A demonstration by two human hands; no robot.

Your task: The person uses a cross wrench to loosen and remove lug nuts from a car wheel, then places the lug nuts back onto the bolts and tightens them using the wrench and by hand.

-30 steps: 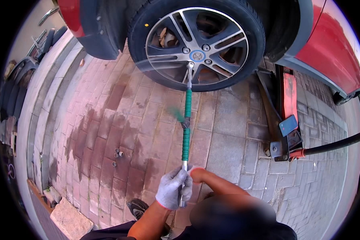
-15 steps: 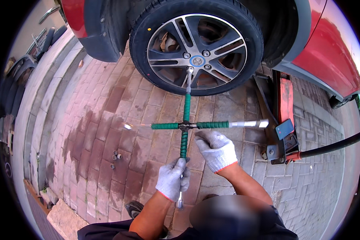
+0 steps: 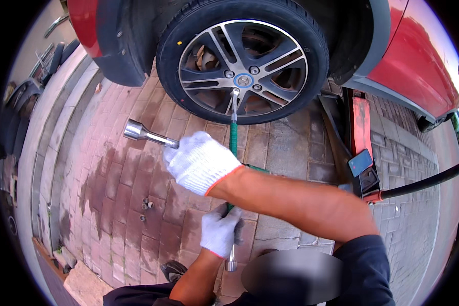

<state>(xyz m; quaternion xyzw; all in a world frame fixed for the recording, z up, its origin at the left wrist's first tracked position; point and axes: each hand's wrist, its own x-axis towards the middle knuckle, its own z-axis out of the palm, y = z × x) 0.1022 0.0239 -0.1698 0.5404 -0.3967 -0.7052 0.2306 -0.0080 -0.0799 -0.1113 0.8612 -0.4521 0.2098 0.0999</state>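
A four-way lug wrench with green-wrapped arms points at the car wheel, its far socket at the lug nut below the wheel's centre. My left hand, in a white work glove, is closed around the near arm, whose socket end sticks out below it. Crossing over the wrench, my right hand, gloved too, is closed on the arm that points left; a bare chrome socket end shows beyond the fingers. My right forearm hides the hub of the cross and most of the right-hand arm.
Several loose lug nuts lie on the brick paving at left. Under the red car's side stands a red floor jack with a phone on it and a black handle reaching right. Stone steps run along the left.
My right hand has swung left across the wrench, from beside its right arm onto its left arm. My left hand stays on the near arm. The wheel sits slightly further left in view.
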